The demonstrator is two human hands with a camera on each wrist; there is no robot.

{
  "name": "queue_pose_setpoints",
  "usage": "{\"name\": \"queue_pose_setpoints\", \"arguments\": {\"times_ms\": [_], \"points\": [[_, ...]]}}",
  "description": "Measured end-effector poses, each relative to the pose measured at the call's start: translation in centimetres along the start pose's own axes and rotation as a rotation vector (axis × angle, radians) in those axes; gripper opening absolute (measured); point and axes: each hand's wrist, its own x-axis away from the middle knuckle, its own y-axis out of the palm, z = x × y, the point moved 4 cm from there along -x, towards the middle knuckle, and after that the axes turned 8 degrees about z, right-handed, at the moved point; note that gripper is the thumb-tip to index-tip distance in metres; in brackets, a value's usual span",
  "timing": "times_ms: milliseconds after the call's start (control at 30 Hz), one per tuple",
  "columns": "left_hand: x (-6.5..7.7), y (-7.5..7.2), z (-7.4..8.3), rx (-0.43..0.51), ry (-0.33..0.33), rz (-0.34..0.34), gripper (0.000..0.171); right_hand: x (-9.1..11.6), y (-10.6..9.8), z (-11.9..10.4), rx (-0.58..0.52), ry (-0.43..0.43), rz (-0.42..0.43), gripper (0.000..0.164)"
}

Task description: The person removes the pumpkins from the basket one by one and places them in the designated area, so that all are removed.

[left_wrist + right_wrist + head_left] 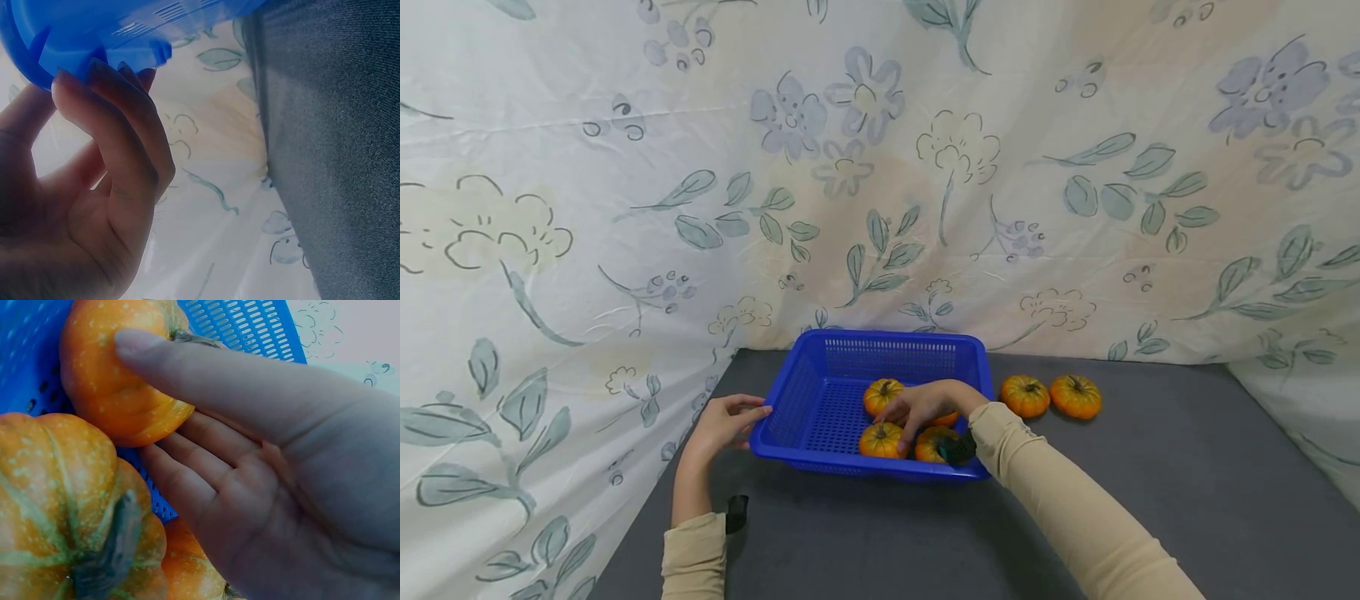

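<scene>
My left hand [724, 427] holds the left rim of a blue plastic basket [808, 333], thumb over the edge and fingers curled below it. The left wrist view shows those fingertips against the basket's underside [125, 37]. Inside the basket, my right hand [928, 404] has its thumb and fingers around a small orange pumpkin [878, 442] near the front wall. Up close, the thumb lies across the side of that pumpkin [106, 381], while the other fingers are partly hidden behind it. Several pumpkins share the basket, among them one behind [882, 395] and one to the right [931, 446].
Two more orange pumpkins, a nearer-left one [1025, 396] and a right one [1076, 397], sit on the dark grey table [880, 533] to the right of the basket. A floral cloth [880, 183] hangs behind the table and along its sides.
</scene>
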Motion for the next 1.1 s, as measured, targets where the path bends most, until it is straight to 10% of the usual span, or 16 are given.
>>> {"name": "queue_pose_setpoints", "arguments": {"times_ms": [1100], "points": [[-0.2,-0.1,-0.2,-0.021,-0.017,0.016,0.045,2.1,-1.6,-2.2,0.006,-0.143,0.178,0.065]]}}
